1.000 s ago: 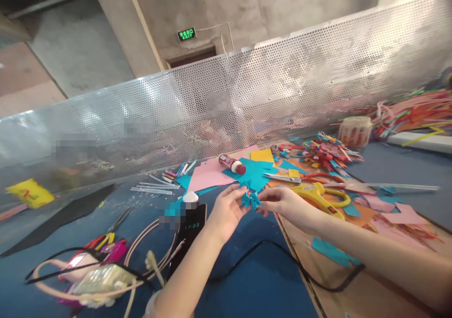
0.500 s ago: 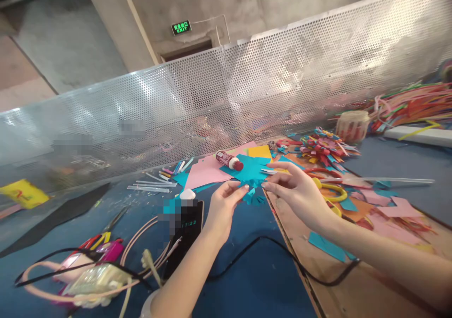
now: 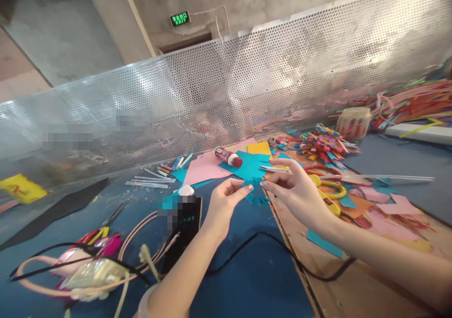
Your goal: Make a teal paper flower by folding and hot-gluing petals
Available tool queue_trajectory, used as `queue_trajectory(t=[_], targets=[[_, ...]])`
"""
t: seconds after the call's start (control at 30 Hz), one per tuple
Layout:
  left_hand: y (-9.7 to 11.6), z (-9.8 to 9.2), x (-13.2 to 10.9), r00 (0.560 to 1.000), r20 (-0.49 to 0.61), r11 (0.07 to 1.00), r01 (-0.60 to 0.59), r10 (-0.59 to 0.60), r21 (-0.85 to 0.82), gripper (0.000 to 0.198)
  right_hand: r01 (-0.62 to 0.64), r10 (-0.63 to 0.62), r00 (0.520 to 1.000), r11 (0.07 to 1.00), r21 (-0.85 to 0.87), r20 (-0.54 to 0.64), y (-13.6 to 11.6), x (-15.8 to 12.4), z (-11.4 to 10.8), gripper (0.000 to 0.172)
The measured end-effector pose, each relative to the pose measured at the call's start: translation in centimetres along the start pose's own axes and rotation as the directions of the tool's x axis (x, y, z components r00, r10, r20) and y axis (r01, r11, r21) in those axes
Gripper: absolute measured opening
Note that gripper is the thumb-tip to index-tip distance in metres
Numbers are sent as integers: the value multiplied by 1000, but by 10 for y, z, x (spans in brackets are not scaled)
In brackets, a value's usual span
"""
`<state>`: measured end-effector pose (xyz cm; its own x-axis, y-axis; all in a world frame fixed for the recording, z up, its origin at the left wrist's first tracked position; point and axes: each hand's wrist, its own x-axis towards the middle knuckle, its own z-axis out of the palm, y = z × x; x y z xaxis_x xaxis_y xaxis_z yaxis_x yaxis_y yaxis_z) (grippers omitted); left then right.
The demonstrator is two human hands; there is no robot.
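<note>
A small fringed blue paper piece (image 3: 257, 198), cut into strips like a paper flower, is held up above the table's edge. My left hand (image 3: 226, 207) pinches its left side between thumb and fingers. From the right, the fingertips of my right hand (image 3: 296, 188) close on the fringe at its upper right edge, with the index finger raised. Behind my right hand lie yellow-handled scissors (image 3: 335, 192), their blades pointing left over blue paper sheets (image 3: 252, 163). A glue bottle with a dark red cap (image 3: 229, 157) rests on the sheets.
Left of my arm are a phone (image 3: 185, 233), a white earphone case (image 3: 186, 190), looped cables and pliers (image 3: 113, 214). Pens and glue sticks (image 3: 150, 184) lie farther back. Paper scraps (image 3: 391, 219) and a multicoloured paper flower ball (image 3: 326, 144) cover the right side. A perforated metal screen (image 3: 197, 92) stands behind.
The fringed blue paper has turned slightly between my fingers, and its strips spread wider. My right fingertips have shifted a little left. The view has tilted slightly.
</note>
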<state>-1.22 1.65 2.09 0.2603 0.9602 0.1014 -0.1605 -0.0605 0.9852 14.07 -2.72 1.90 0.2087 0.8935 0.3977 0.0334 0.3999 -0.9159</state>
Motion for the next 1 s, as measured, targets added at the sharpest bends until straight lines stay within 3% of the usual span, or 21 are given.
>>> queue_trajectory(t=[1.0], targets=[[-5, 1, 0, 1000, 9, 1000, 24, -24, -14, 24, 6, -7, 999, 1000, -21, -42, 9, -6, 7, 35]])
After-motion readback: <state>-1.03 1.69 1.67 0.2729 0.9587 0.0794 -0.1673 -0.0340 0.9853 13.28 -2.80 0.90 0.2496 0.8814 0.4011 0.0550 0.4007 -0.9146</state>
